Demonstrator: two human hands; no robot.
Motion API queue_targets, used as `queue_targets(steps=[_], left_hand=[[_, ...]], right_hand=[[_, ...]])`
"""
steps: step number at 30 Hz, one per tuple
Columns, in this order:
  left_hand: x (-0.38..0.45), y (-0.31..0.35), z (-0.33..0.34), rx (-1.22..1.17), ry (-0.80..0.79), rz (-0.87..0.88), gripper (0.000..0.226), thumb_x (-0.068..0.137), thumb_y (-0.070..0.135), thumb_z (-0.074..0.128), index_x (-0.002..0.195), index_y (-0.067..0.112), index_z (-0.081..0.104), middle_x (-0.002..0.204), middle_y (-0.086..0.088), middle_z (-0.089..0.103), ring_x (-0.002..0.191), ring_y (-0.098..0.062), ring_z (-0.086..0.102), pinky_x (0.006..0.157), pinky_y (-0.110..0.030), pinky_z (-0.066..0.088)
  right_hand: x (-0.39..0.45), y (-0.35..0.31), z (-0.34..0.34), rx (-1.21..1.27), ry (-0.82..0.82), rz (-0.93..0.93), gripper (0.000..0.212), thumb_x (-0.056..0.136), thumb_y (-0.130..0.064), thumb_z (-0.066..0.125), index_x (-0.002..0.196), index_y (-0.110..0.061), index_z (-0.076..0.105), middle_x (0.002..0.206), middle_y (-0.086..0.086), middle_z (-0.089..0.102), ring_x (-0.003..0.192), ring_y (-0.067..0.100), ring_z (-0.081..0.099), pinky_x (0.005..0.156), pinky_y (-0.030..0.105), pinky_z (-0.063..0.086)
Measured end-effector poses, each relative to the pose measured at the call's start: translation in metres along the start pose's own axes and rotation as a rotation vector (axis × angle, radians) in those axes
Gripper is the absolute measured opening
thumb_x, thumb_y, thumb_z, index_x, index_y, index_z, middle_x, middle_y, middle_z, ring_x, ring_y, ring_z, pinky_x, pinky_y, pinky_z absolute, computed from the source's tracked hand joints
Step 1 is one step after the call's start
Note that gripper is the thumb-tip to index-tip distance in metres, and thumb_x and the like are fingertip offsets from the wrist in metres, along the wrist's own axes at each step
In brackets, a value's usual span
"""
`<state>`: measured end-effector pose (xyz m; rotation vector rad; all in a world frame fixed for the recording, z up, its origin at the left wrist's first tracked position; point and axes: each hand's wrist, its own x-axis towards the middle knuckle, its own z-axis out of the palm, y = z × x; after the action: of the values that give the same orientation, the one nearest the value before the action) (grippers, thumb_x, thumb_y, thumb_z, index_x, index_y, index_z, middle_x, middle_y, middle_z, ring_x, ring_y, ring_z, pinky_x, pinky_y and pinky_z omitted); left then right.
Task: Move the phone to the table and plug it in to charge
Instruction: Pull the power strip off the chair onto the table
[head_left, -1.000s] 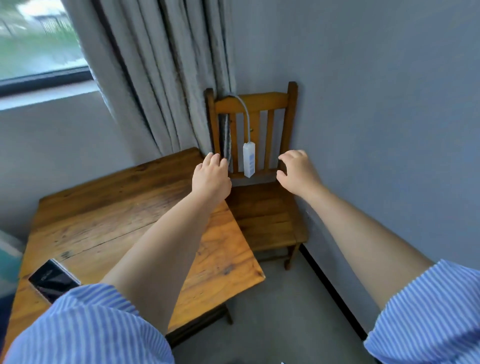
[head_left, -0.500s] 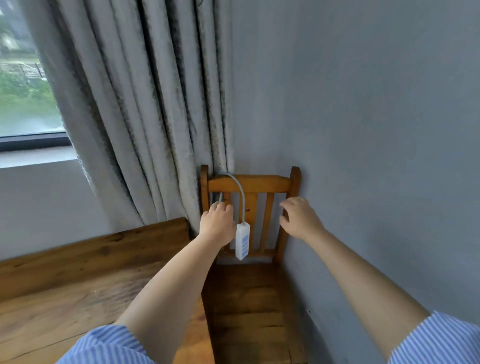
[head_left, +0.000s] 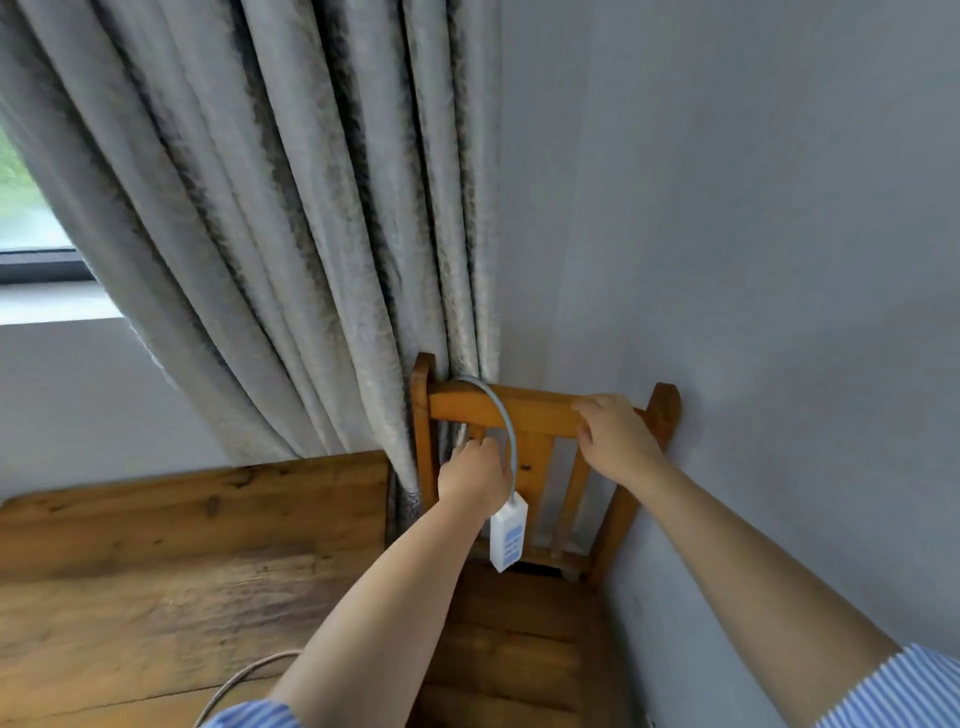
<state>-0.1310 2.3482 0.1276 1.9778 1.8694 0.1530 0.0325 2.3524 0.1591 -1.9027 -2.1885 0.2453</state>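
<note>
Phone is not visible now. Our left hand (head_left: 475, 480) closes on the grey cable (head_left: 506, 423); our right hand (head_left: 615, 436) grips the chair rail (head_left: 535, 410). We should pull gently.

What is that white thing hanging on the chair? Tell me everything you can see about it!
It looks like a white power strip, a long, narrow plastic block with blue marks on its face. It hangs upright in front of the slats of the wooden chair, above the seat. A grey cable rises from its top end, arches over the chair's top rail and drops behind the left hand, which reaches in beside it. Whether that hand grips the cable is hidden. The right hand rests on the rail.
</note>
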Motion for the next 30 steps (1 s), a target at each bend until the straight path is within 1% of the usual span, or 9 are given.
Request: queue_targets(steps=[4, 7, 10, 13, 16, 19, 23, 27, 30], left_hand=[[0.031, 0.013, 0.016, -0.209, -0.025, -0.146, 0.033, 0.096, 0.023, 0.035, 0.122, 0.004, 0.043, 0.114, -0.017, 0.061, 0.1, -0.031, 0.059, 0.077, -0.039, 0.05], [0.05, 0.019, 0.025, -0.345, -0.021, -0.19, 0.033, 0.097, 0.019, 0.035, 0.126, 0.005, 0.041, 0.117, -0.02, 0.061, 0.103, -0.034, 0.059, 0.079, -0.04, 0.049], [0.059, 0.021, 0.03, -0.526, -0.021, -0.207, 0.029, 0.097, 0.018, 0.035, 0.119, 0.003, 0.045, 0.112, -0.019, 0.061, 0.101, -0.035, 0.058, 0.08, -0.041, 0.048], [0.063, 0.016, 0.033, -0.674, 0.003, -0.243, 0.026, 0.097, 0.022, 0.035, 0.101, 0.003, 0.052, 0.081, -0.009, 0.057, 0.076, -0.026, 0.054, 0.064, -0.03, 0.04], [0.061, 0.005, 0.032, -0.631, 0.028, -0.221, 0.026, 0.098, 0.026, 0.032, 0.079, 0.012, 0.043, 0.066, 0.0, 0.044, 0.066, -0.019, 0.045, 0.065, -0.031, 0.036], [0.054, -0.009, 0.022, -0.643, 0.183, -0.234, 0.035, 0.098, 0.025, 0.029, 0.064, 0.02, 0.032, 0.059, 0.001, 0.037, 0.053, -0.014, 0.037, 0.052, -0.028, 0.033], [0.051, -0.026, -0.006, -0.616, 0.412, -0.29, 0.039, 0.099, 0.026, 0.027, 0.06, 0.023, 0.03, 0.056, 0.001, 0.037, 0.048, -0.013, 0.034, 0.044, -0.026, 0.025], [0.056, -0.038, -0.04, -0.511, 0.485, -0.262, 0.039, 0.099, 0.027, 0.028, 0.061, 0.021, 0.034, 0.057, 0.002, 0.039, 0.051, -0.014, 0.037, 0.044, -0.026, 0.024], [0.064, -0.042, -0.066, -0.461, 0.516, -0.236, 0.034, 0.098, 0.028, 0.029, 0.077, 0.009, 0.049, 0.068, -0.002, 0.049, 0.064, -0.02, 0.044, 0.053, -0.03, 0.033]], right_hand=[[0.041, 0.02, 0.017, -0.007, -0.043, -0.09, 0.043, 0.089, -0.007, 0.044, 0.132, -0.007, 0.038, 0.139, 0.012, 0.044, 0.126, 0.028, 0.038, 0.106, 0.034, 0.031], [0.062, 0.029, 0.029, -0.001, -0.093, -0.151, 0.046, 0.09, -0.003, 0.041, 0.135, -0.009, 0.033, 0.143, 0.011, 0.04, 0.129, 0.026, 0.035, 0.11, 0.034, 0.027], [0.068, 0.034, 0.04, 0.052, -0.042, -0.178, 0.047, 0.087, 0.002, 0.041, 0.133, -0.008, 0.039, 0.139, 0.012, 0.045, 0.126, 0.027, 0.041, 0.108, 0.037, 0.03], [0.07, 0.037, 0.045, 0.11, 0.033, -0.178, 0.04, 0.088, -0.001, 0.042, 0.127, -0.006, 0.047, 0.132, 0.014, 0.053, 0.12, 0.03, 0.048, 0.104, 0.041, 0.037], [0.074, 0.032, 0.044, 0.078, 0.061, -0.167, 0.031, 0.089, -0.01, 0.043, 0.117, -0.002, 0.056, 0.116, 0.017, 0.062, 0.106, 0.031, 0.055, 0.091, 0.04, 0.046], [0.077, 0.019, 0.046, 0.002, 0.059, -0.168, 0.025, 0.091, -0.016, 0.041, 0.101, 0.0, 0.057, 0.1, 0.018, 0.063, 0.094, 0.031, 0.056, 0.078, 0.037, 0.044], [0.086, 0.001, 0.055, -0.017, 0.021, -0.221, 0.028, 0.094, -0.017, 0.035, 0.114, -0.004, 0.051, 0.116, 0.014, 0.059, 0.108, 0.028, 0.051, 0.093, 0.038, 0.037], [0.096, -0.024, 0.06, -0.016, -0.046, -0.333, 0.041, 0.09, -0.008, 0.04, 0.132, -0.007, 0.038, 0.134, 0.013, 0.049, 0.121, 0.028, 0.042, 0.103, 0.039, 0.031], [0.098, -0.03, 0.059, -0.016, -0.098, -0.324, 0.052, 0.088, -0.002, 0.043, 0.137, -0.01, 0.03, 0.143, 0.01, 0.039, 0.127, 0.029, 0.035, 0.107, 0.038, 0.029]])
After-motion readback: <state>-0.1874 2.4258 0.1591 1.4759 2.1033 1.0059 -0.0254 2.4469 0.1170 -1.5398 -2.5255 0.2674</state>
